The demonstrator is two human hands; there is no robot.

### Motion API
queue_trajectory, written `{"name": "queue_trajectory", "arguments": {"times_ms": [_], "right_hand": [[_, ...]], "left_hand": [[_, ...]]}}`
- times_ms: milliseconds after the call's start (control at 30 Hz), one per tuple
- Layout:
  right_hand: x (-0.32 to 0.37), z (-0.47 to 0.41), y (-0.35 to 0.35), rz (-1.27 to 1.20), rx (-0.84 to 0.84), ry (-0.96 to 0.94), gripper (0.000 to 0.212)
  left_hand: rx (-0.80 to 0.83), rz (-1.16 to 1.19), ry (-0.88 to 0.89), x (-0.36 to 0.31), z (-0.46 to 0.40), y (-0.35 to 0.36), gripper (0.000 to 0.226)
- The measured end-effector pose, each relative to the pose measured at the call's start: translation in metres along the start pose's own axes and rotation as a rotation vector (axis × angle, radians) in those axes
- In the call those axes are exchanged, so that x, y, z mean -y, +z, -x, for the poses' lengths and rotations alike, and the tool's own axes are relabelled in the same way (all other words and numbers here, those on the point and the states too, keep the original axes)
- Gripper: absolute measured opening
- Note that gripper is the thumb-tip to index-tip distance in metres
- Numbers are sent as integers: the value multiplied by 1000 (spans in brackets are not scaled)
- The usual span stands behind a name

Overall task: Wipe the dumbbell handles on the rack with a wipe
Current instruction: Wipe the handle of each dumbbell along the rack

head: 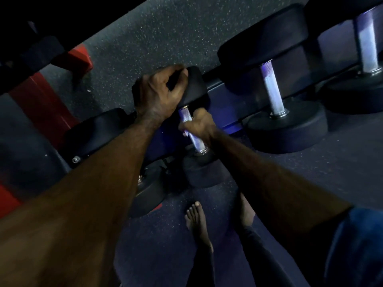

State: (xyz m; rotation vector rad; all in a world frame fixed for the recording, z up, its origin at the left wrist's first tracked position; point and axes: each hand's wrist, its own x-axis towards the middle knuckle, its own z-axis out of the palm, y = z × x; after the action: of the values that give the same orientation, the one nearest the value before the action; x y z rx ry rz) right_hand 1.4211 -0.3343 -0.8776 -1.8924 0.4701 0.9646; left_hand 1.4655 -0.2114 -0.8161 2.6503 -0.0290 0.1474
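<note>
A small black dumbbell lies on the dark rack (pixel 226 98), its knurled metal handle (pixel 196 141) running from upper left to lower right. My left hand (pixel 159 94) grips the dumbbell's far rubber head (pixel 196 88), fingers curled over its top edge. My right hand (pixel 199 126) is wrapped around the middle of the handle; a pale bit at its fingers may be the wipe, mostly hidden. The near head (pixel 203 170) sits below my right wrist.
Two larger dumbbells, the nearer one (pixel 271 92) and another (pixel 366 48), rest on the rack to the right. Another dumbbell head (pixel 149 193) lies lower left. Red rack frame (pixel 41 104) stands at left. My bare feet (pixel 196 226) stand on speckled rubber floor.
</note>
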Motion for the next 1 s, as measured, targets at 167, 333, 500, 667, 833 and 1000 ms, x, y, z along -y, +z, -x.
{"name": "queue_trajectory", "arguments": {"times_ms": [167, 333, 500, 667, 833, 1000], "right_hand": [[-9, -4, 1, -41, 55, 10, 34], [-28, 3, 4, -24, 102, 17, 44], [0, -2, 2, -129, -8, -20, 19], [-34, 21, 1, 124, 76, 6, 27], [-2, 14, -21, -176, -37, -53, 18], [-40, 43, -20, 118, -92, -63, 24]], "left_hand": [[23, 13, -2, -2, -2, -1, 37], [31, -2, 3, 4, -3, 1, 39], [25, -3, 26, 8, -2, 2, 41], [7, -28, 68, 8, -3, 5, 41], [6, -30, 65, 11, -4, 4, 42], [17, -15, 68, 7, -3, 4, 42]]}}
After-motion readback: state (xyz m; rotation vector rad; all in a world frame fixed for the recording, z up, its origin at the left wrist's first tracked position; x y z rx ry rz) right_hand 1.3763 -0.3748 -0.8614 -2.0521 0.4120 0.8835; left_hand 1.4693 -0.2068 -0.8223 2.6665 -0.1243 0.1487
